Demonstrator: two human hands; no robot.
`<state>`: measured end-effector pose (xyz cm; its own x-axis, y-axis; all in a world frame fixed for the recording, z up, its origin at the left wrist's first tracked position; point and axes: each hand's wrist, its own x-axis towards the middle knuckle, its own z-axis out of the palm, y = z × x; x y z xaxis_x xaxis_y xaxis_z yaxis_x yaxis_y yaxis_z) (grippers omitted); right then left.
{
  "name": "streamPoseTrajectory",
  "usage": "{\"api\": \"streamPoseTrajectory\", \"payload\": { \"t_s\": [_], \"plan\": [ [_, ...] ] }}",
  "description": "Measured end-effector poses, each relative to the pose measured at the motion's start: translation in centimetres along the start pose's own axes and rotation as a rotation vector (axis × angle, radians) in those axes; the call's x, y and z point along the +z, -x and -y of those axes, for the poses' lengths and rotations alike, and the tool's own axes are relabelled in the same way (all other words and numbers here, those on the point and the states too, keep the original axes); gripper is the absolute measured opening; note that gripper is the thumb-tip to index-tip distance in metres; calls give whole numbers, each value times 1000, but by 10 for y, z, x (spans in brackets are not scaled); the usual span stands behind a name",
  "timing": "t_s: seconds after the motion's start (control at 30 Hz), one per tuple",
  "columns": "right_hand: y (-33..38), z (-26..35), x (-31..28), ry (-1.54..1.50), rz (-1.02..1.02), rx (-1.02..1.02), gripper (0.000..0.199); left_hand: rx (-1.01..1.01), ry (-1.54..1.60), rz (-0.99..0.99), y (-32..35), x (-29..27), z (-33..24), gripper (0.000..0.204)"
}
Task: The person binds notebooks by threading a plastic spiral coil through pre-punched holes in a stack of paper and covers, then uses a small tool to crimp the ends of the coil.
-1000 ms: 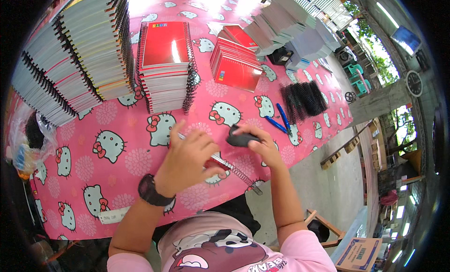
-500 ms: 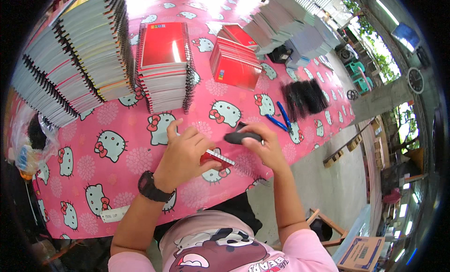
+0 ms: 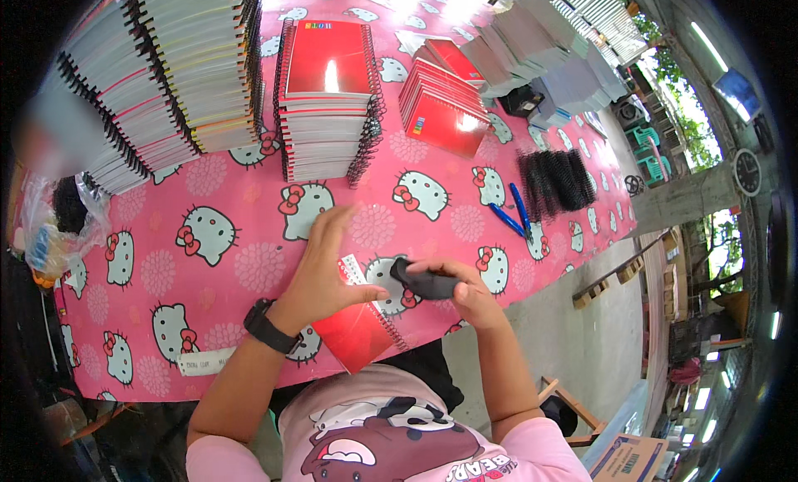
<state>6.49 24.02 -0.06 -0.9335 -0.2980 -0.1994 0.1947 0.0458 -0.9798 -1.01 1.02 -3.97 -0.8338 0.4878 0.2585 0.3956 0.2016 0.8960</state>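
A thin red notebook point(image 3: 353, 339) lies tilted at the table's near edge, with a white punched strip along its upper right side. A dark spiral coil point(image 3: 392, 332) runs along the lower part of that side. My left hand point(image 3: 320, 274), a black watch on its wrist, rests over the notebook's upper end with fingers stretched out and thumb apart, across the punched edge. In my right hand point(image 3: 470, 295) is a black handheld tool point(image 3: 428, 284), kept just right of the notebook; its exact kind is unclear.
Behind stand a stack of red spiral notebooks point(image 3: 328, 108), tall stacks of bound books point(image 3: 199, 75), and a pile of red booklets point(image 3: 445, 108). Black coils point(image 3: 557, 183) and blue-handled pliers point(image 3: 515, 214) lie to the right. A paper strip point(image 3: 208, 361) sits near the front edge; a plastic bag point(image 3: 62, 224) is at left.
The red notebook has turned from edge-on to lying flat, cover up, nearer to me. My left fingers have straightened and spread. My right hand has moved slightly down with the black tool.
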Motion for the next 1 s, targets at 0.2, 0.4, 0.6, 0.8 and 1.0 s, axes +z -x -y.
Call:
{"api": "streamPoseTrajectory", "payload": {
  "t_s": [0.2,0.4,0.6,0.8,1.0],
  "plan": [
    [11,-23,10,-339,-40,-58,90,61,-446,419,9,-30,-7,105],
    [13,-38,26,-708,92,-96,92,52,-491,398,10,-17,-7,119],
    [4,-25,35,-643,47,-269,91,47,67,213,3,-7,-3,114],
    [10,-12,16,-735,107,-431,83,-21,526,144,0,-12,-10,81],
    [18,-3,-7,-43,-227,-109,85,-171,501,422,2,-20,-14,40]
  ]
}}
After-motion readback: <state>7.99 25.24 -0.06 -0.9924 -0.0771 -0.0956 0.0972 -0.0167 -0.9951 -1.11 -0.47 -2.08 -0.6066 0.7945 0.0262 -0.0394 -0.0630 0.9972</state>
